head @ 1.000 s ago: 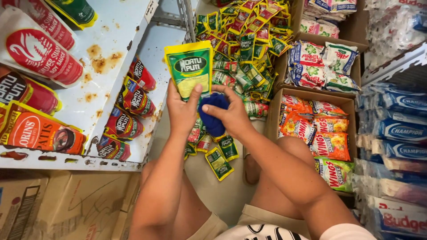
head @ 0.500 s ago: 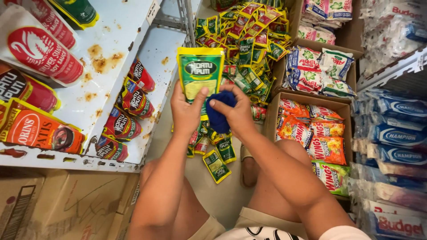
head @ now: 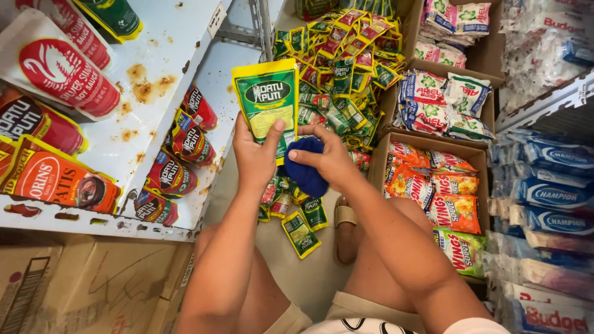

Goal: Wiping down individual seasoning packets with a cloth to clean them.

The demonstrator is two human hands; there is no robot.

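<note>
lifted a little higher than half a second back, the green and yellow pouch point(head: 267, 102) now stands upright in front of the white shelf point(head: 185, 68), with the blue cloth point(head: 304, 166) slid off its face to just below its lower right corner. left hand point(head: 255, 156) fingers curl behind the pouch, thumb pressed flat on the front, a firm pinch. right hand point(head: 328, 158) fingers close loosely round the cloth, bunching it. judging by this, the wipe of this pouch looks finished or paused. right of the shelf lies the heap of small sachets point(head: 340, 62), and beyond that the cardboard boxes point(head: 433, 185) of detergent packets.
</note>
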